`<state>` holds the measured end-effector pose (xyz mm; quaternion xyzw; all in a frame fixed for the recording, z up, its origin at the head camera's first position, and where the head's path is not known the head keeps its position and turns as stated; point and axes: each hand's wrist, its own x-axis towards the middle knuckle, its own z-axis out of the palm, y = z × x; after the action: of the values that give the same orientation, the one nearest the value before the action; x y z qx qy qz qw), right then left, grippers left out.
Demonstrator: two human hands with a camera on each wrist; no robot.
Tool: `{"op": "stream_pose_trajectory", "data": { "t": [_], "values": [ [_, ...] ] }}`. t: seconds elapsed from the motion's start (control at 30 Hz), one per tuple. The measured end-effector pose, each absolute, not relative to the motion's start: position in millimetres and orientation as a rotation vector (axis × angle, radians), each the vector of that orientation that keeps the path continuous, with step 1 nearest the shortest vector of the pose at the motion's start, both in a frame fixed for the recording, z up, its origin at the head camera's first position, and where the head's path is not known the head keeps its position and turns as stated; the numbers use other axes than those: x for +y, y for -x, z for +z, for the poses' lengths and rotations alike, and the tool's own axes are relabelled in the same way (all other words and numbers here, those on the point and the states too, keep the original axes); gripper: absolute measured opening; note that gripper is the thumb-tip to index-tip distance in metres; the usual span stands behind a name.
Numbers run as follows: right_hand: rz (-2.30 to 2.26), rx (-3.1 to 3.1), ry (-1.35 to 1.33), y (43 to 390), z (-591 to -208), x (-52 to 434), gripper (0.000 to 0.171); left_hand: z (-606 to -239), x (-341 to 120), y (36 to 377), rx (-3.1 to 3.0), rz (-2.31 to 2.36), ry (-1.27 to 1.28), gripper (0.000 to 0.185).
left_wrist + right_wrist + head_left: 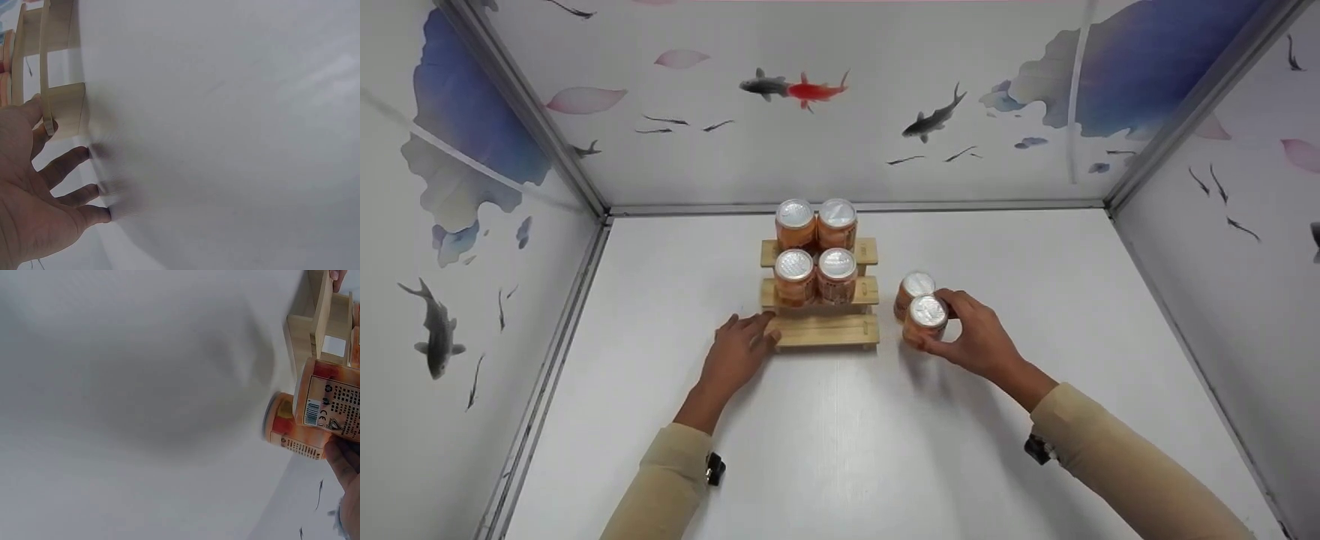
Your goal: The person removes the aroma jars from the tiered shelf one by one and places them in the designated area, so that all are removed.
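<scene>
A three-step wooden rack (825,331) stands on the table, its lowest step bare. Two orange cans with silvery tops, including the front one (795,276), sit on the middle step. Two more, such as the rear can (796,223), are on the top step. My left hand (737,351) pinches the left end of the lowest step between thumb and index finger, the other fingertips touching the table. Right of the rack, my right hand (981,337) grips an orange can (332,402) held just above the table. Close behind it another can (289,427) stands on the table.
The white table (840,450) is enclosed by white panels with fish and lotus prints, the back panel (870,165) just behind the rack. Metal rails run along the panel edges. Each sleeve cuff carries a small black device (1038,448).
</scene>
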<state>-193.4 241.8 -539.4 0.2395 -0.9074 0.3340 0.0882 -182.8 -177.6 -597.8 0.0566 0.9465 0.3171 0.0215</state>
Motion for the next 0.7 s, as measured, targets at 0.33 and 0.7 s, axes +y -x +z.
{"op": "stream_pose_trajectory", "data": {
  "t": [0.33, 0.7],
  "values": [
    [0.980, -2.700, -0.627, 204, -547, 267, 0.070, -600, -180, 182, 2.928, 0.992, -0.167, 0.055],
    [0.974, -2.721, -0.521, 219, -557, 286, 0.071, -605, -181, 185, 2.922, 0.992, -0.181, 0.053]
  ]
}}
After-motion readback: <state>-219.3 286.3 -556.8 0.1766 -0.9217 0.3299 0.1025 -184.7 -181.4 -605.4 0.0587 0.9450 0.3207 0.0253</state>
